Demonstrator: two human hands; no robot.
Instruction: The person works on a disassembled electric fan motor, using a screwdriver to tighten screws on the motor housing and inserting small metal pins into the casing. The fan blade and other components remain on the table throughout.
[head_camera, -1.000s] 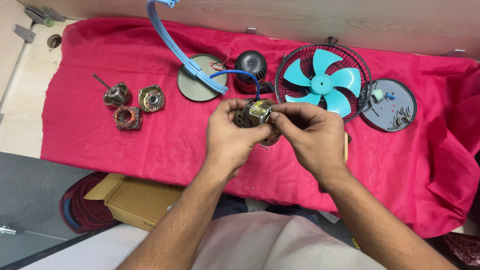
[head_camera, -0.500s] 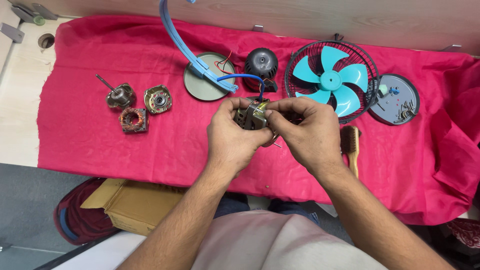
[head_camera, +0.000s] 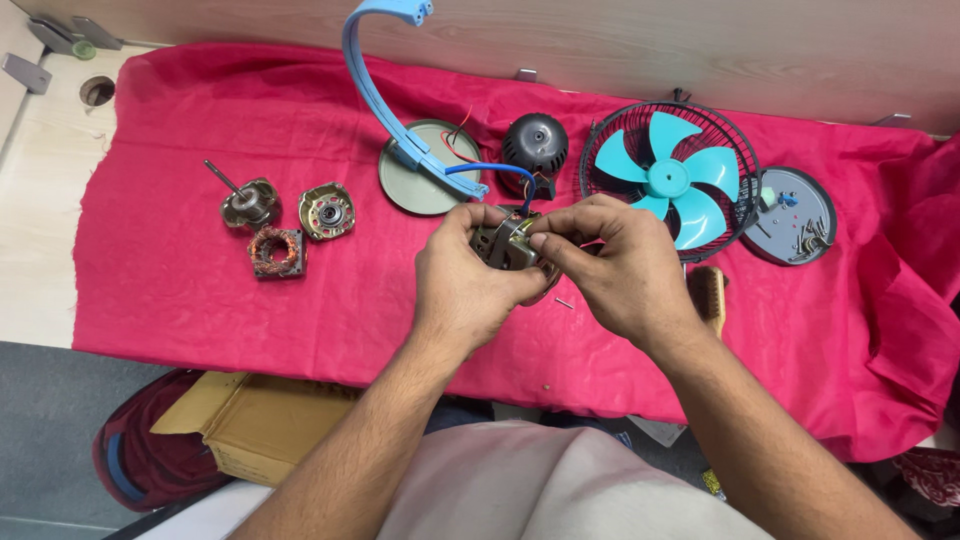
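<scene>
Both hands hold a small metal fan motor (head_camera: 505, 245) above a red cloth (head_camera: 180, 290). My left hand (head_camera: 465, 275) cups it from the left and below. My right hand (head_camera: 615, 265) pinches its right side with fingertips. Wires run from the motor toward a black motor cover (head_camera: 535, 145). Behind the hands lie a blue curved stand arm (head_camera: 375, 85) on a grey round base (head_camera: 415, 190) and a black fan cage with teal blades (head_camera: 670, 180). A small screw or pin (head_camera: 564, 303) lies on the cloth under my right hand.
At left on the cloth lie a rotor with shaft (head_camera: 245, 203), a motor end plate (head_camera: 326, 211) and a copper-wound stator (head_camera: 277, 251). A grey dish with screws (head_camera: 795, 215) sits at right, a wooden brush (head_camera: 708, 295) beside my wrist. A cardboard box (head_camera: 250, 425) stands below the table edge.
The camera view shifted slightly; both hands stay on the motor, with the right fingers working along its side. Nothing was let go or picked up.
</scene>
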